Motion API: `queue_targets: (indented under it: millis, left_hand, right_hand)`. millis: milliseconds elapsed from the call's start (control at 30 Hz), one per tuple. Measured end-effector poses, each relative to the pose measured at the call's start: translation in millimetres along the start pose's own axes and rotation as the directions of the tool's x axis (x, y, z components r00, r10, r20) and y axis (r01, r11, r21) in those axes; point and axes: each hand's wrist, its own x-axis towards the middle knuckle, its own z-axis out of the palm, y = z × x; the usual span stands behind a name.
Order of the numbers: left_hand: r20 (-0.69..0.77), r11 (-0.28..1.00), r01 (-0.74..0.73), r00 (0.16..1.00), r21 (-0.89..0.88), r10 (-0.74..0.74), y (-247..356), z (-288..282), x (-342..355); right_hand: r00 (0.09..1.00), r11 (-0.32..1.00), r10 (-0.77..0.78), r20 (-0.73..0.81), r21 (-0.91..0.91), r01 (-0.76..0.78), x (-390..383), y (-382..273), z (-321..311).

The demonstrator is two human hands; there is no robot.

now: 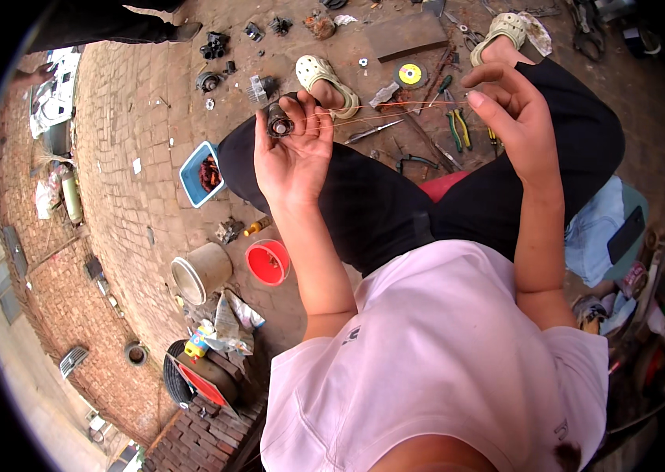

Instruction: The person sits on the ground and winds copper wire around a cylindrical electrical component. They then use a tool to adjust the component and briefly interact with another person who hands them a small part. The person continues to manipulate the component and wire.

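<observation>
In my left hand (295, 161), palm turned up, a small dark round part (280, 124) with a lighter centre sits between the thumb and fingers. It looks like a motor part, but its exact kind I cannot make out. Thin copper wire (395, 104) stretches from beside this part across to the right. My right hand (515, 114) is raised over my right knee, thumb and forefinger pinching the wire's far end. Beneath the wire, on the ground, lie yellow-green pliers (458, 130), a thin pointed tool (373, 131) and a yellow disc (410, 75).
Dark motor parts (214, 46) lie scattered ahead, near a flat metal plate (406, 36). A blue basin (202, 175) of reddish-brown pieces, a red bucket (268, 262) and a whitish bucket (201, 273) stand at my left. A phone (626, 235) rests on blue cloth at my right.
</observation>
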Motion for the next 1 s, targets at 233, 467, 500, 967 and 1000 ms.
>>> queue_targets:
  millis: [233,467,500,967,1000]
  left_hand:
    - [0.172,0.854,-0.263,0.963,0.449,0.206,-14.1,19.0,-11.1]
    - [0.302,0.878,-0.227,0.948,0.421,0.1,-23.8,30.5,-21.5]
    - [0.299,0.885,-0.229,0.948,0.406,0.107,-25.1,32.2,-21.8]
    - [0.273,0.915,-0.236,0.951,0.327,0.148,-28.2,28.0,-19.3]
    - [0.261,0.907,-0.248,0.952,0.342,0.162,-26.3,26.7,-18.9]
  right_hand:
    - [0.992,0.99,-0.093,-0.08,-0.116,0.083,10.9,-26.7,42.4]
    - [0.871,0.789,-0.475,0.128,-0.376,0.486,18.9,15.7,119.3]
    - [0.843,0.754,-0.531,0.091,-0.403,0.519,18.6,20.7,123.4]
    - [0.892,0.815,-0.449,0.049,-0.386,0.432,12.7,22.1,130.6]
    - [0.926,0.878,-0.372,0.065,-0.299,0.374,13.4,21.5,129.2]
